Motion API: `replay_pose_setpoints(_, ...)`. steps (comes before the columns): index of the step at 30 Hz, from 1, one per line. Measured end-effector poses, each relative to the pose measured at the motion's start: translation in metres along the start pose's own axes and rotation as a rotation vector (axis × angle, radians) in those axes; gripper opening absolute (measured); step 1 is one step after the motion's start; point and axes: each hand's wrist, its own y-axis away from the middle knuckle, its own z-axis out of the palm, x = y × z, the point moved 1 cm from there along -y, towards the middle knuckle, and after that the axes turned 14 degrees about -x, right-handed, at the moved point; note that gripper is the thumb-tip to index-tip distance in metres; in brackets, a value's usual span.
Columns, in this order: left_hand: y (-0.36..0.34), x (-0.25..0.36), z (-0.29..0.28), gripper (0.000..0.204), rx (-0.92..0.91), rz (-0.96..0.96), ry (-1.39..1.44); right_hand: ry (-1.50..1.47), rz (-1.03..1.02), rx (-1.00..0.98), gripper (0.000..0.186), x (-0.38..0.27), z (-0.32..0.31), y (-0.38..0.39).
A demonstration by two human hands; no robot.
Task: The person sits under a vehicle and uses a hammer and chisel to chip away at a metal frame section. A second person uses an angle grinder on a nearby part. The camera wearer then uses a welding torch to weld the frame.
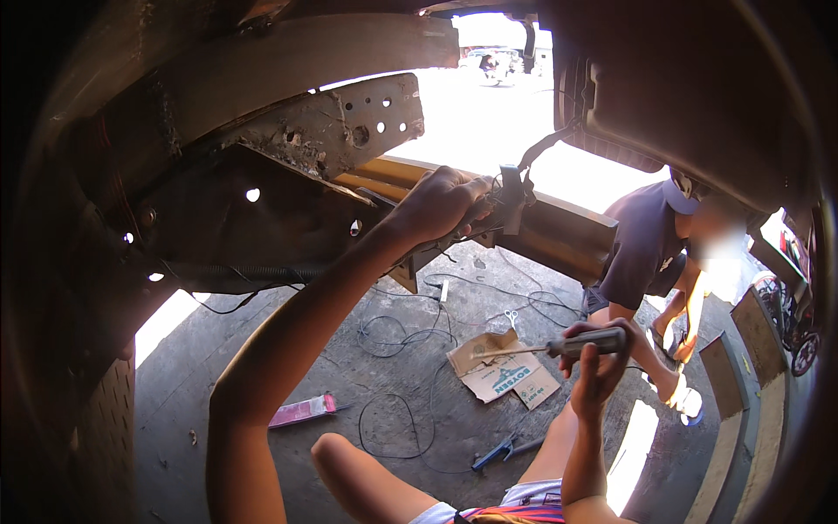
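Head view, the only one: the left hand (441, 203) reaches up under a vehicle's rusty underside and is clenched around a dark bracket-like fitting (508, 199) with wires at the end of a yellowish beam (559, 229). The fingers wrap tight, so what exactly lies in the palm cannot be told. The right hand (594, 362) is held lower, out in front, fingers curled around the grey handle of a screwdriver (559, 344), whose thin shaft points left, away from the fitting and well apart from it.

Risks, as I judge them: the fitting hangs overhead, and if the left grip slackens it may swing on its wires and strain them. The perforated steel plate (349, 122) just beside the wrist has a ragged, corroded edge that could scrape the forearm. The screwdriver tip may slip off a fastener when driven upward at arm's length and jab the left fingers. Loose black cable (397, 336) loops across the concrete floor (201, 367) near the bare knee and could snag a leg. A second person (646, 249) crouches close on the right, within reach of a dropped tool.
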Motion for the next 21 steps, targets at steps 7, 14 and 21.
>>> replay_pose_setpoints(7,-0.009,-0.014,-0.021,0.041,0.182,0.016,-0.246,0.425,-0.803,0.444,0.054,-0.095,-0.010,-0.047)
replay_pose_setpoints(14,-0.023,-0.023,-0.034,0.042,0.157,0.059,-0.312,0.177,-0.929,0.602,0.052,-0.107,0.032,-0.085)
replay_pose_setpoints(21,-0.038,-0.036,-0.040,0.036,-0.092,0.036,-0.060,0.433,-1.024,0.541,0.022,-0.092,0.110,-0.228)
